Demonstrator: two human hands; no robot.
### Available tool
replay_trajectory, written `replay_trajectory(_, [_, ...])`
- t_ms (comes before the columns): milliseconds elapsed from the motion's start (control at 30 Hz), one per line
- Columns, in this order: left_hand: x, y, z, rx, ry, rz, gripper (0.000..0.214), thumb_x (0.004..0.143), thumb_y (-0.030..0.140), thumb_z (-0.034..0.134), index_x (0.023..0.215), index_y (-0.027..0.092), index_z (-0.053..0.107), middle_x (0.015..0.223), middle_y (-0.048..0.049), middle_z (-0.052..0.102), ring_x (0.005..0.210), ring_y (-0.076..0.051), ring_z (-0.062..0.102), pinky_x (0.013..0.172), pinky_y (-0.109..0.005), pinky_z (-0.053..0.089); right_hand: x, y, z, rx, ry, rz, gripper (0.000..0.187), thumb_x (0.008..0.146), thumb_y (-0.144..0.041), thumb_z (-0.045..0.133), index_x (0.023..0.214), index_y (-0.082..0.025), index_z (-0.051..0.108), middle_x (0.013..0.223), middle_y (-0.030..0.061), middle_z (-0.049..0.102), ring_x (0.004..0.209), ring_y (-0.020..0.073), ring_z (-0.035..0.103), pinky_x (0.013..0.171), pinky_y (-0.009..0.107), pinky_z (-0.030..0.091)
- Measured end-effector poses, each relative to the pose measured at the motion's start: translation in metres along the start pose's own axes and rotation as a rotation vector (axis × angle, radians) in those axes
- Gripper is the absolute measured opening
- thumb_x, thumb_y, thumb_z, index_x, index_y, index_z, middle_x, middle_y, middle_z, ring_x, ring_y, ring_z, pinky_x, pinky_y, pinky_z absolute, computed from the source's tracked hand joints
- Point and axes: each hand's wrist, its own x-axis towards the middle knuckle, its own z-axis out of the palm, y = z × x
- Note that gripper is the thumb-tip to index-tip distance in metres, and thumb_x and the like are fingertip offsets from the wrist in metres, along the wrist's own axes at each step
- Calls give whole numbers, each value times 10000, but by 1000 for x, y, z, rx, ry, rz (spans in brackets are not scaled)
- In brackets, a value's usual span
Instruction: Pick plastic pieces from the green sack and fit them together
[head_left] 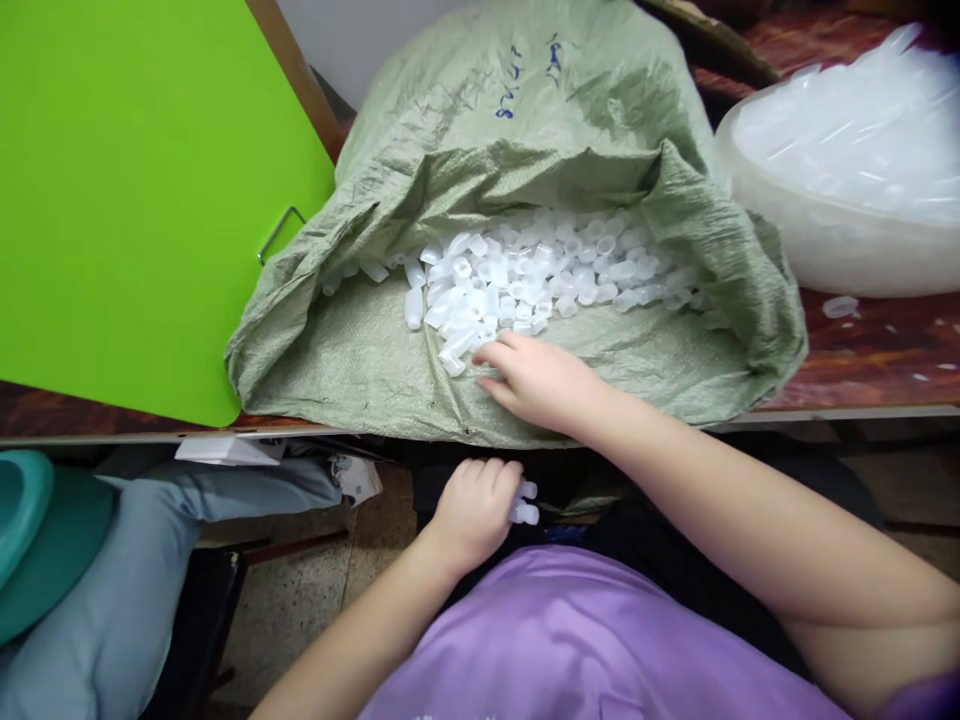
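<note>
A green woven sack (360, 360) lies on its side on the table, its mouth facing me. Inside its mouth is a heap of small translucent white plastic tubes (517, 275). My right hand (536, 380) is at the near edge of the heap, fingers slightly bent and apart, with nothing visible between them. Low in front of my body, my left hand (480, 505) is closed around several plastic pieces (526, 513), whose ends stick out past the fingers. How many it holds is hidden.
To the right stands a large translucent tub (840, 240) piled with clear plastic parts. One loose piece (840, 306) lies beside it. At left is a bright green panel (142, 200) with a metal handle. Below it show a teal basin (52, 550) and another person's leg (112, 590).
</note>
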Motion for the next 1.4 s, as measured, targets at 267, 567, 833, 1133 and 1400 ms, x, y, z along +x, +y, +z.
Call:
replay_trajectory(267, [4, -2, 14, -25, -10, -69, 275, 767, 177, 480, 1037, 125, 507, 836, -93, 633, 746, -234, 584, 667, -360, 456, 28, -26, 29, -79, 30, -13, 235, 866, -206, 413, 1043, -120, 541, 961, 123, 592, 869, 231, 580, 722, 329, 446])
replay_trajectory(567, [1, -10, 4, -35, -121, -144, 286, 756, 180, 523, 1039, 138, 536, 937, -107, 635, 885, -263, 584, 744, -364, 447, -82, 9, -2, 506, -167, -125, 258, 827, -232, 498, 1082, -206, 535, 906, 39, 577, 806, 140, 571, 717, 251, 480])
replay_trajectory(833, [2, -13, -5, -144, -212, -124, 234, 746, 205, 516, 969, 158, 572, 885, -77, 645, 825, -254, 595, 707, -372, 439, -141, 23, 82, 702, -21, 391, 285, 848, -360, 491, 1062, -195, 583, 1001, 104, 638, 907, 209, 629, 765, 345, 537])
replay_trajectory(1133, [4, -16, -30, -653, -228, -119, 259, 714, 239, 569, 967, 184, 592, 921, -28, 662, 833, -165, 605, 764, -277, 448, -143, 27, 67, 672, -36, -16, 226, 856, -244, 502, 1026, -249, 650, 1057, 69, 658, 955, 176, 621, 822, 325, 520])
replay_trajectory(1400, [20, -14, -41, -698, -371, -50, 250, 701, 217, 574, 947, 195, 608, 943, -19, 666, 865, -162, 609, 778, -258, 438, -149, 23, 62, 680, -193, 173, 314, 875, -422, 445, 936, -222, 679, 839, 52, 696, 733, 163, 653, 694, 285, 537])
